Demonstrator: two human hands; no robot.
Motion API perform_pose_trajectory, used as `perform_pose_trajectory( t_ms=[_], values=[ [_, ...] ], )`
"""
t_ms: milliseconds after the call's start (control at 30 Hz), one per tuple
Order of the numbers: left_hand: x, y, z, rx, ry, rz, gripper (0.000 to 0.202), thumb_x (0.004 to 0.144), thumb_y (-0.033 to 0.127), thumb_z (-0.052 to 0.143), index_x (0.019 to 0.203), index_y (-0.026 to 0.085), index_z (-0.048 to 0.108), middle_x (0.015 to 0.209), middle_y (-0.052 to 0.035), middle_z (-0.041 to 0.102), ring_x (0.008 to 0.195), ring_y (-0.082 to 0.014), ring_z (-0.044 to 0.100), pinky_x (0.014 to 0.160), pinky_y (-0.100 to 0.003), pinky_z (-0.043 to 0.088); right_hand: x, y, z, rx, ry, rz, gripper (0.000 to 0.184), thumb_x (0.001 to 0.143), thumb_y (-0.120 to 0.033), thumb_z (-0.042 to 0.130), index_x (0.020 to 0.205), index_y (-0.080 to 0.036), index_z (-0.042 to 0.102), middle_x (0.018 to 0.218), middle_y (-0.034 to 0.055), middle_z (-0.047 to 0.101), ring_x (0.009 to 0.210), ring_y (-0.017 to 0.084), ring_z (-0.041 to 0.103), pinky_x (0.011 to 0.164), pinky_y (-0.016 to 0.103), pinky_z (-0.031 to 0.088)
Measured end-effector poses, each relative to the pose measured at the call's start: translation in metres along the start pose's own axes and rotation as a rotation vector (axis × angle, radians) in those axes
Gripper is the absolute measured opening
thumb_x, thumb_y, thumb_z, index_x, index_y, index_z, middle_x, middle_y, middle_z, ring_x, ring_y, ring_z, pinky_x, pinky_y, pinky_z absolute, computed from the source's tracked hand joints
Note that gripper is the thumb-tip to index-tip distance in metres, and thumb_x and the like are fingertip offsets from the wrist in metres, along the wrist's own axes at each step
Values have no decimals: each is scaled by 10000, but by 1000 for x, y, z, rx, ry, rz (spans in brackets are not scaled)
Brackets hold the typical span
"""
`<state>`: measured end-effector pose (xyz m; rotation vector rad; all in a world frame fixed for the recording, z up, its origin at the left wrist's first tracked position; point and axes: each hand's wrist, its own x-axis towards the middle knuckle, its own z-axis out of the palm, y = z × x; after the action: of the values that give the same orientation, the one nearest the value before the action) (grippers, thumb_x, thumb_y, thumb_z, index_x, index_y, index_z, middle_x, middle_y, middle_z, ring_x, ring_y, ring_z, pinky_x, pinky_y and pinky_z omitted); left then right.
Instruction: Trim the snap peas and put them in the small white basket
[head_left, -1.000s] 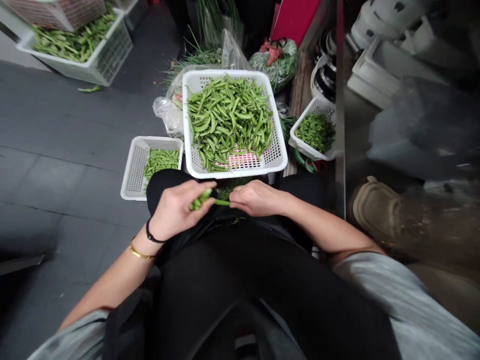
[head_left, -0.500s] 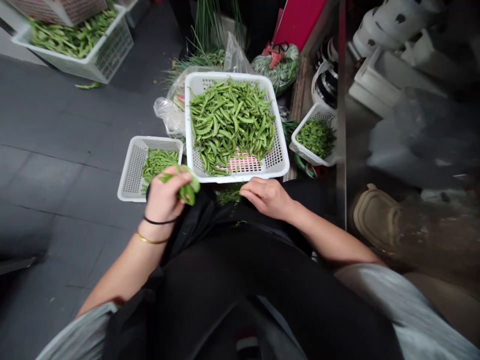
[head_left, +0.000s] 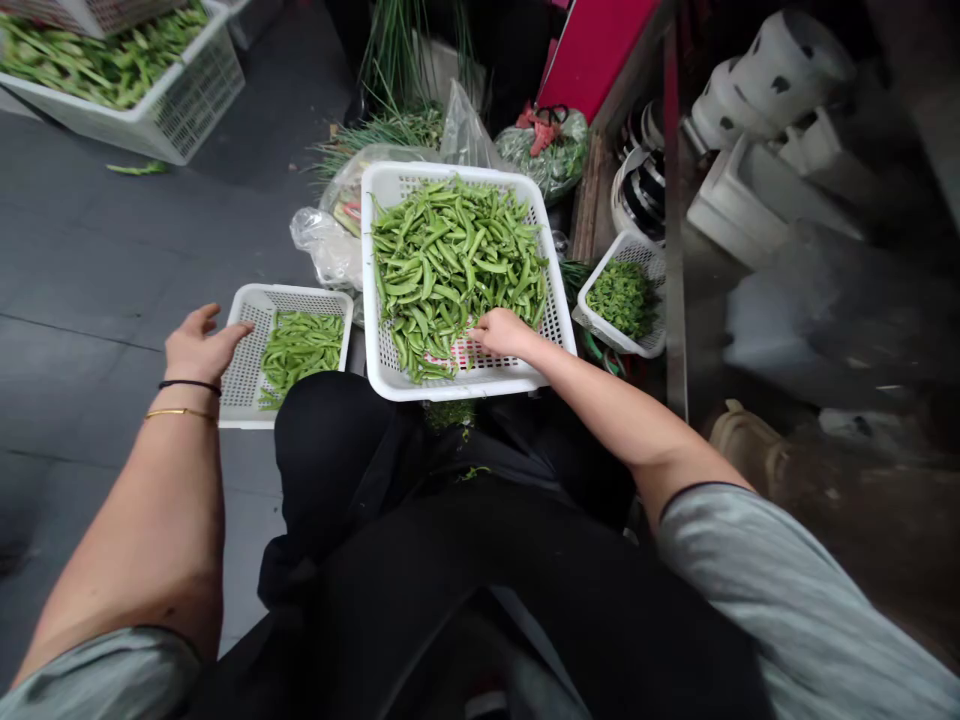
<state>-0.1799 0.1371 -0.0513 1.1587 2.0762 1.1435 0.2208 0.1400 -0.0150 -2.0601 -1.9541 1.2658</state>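
A big white basket (head_left: 556,330) heaped with green pea pods (head_left: 450,260) stands in front of my knees. My right hand (head_left: 504,332) reaches into its near side, fingers curled down among the pods; whether it grips one is hidden. My left hand (head_left: 196,345) hovers with fingers spread and nothing in it, by the left rim of a smaller white basket (head_left: 247,370) that holds a small heap of pods (head_left: 300,343). A few green scraps (head_left: 450,415) lie on my dark lap.
A small white basket of green trimmings (head_left: 622,295) stands to the right beside a metal counter edge (head_left: 671,250). Another basket of pods (head_left: 112,75) is at the far left on the grey floor. Plastic bags (head_left: 330,245), green stalks (head_left: 390,125) and a tan shoe (head_left: 750,445) lie around.
My left hand swung left with a pod, let it go over the small basket and now hovers open. My right hand moved from my lap up into the big basket.
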Motion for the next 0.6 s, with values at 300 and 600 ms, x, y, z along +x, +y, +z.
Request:
perform_pose_trajectory(
  t_ms=[300, 600],
  values=[
    [-106, 57, -16, -326, -331, 24, 237, 678, 263, 750, 886, 152, 719, 751, -27, 710, 650, -154, 661, 656, -285, 543, 46, 8, 33, 170, -53, 186, 266, 900, -300, 499, 709, -126, 559, 466, 24, 552, 399, 111, 510, 456, 230, 436],
    [-183, 114, 30, -402, -793, -38, 307, 749, 380, 691, 914, 121, 702, 714, -68, 683, 502, -95, 570, 441, -187, 445, -72, 0, 24, -225, 161, -265, 269, 846, -366, 545, 714, -134, 581, 689, 74, 650, 611, 148, 590, 553, 234, 398]
  ],
)
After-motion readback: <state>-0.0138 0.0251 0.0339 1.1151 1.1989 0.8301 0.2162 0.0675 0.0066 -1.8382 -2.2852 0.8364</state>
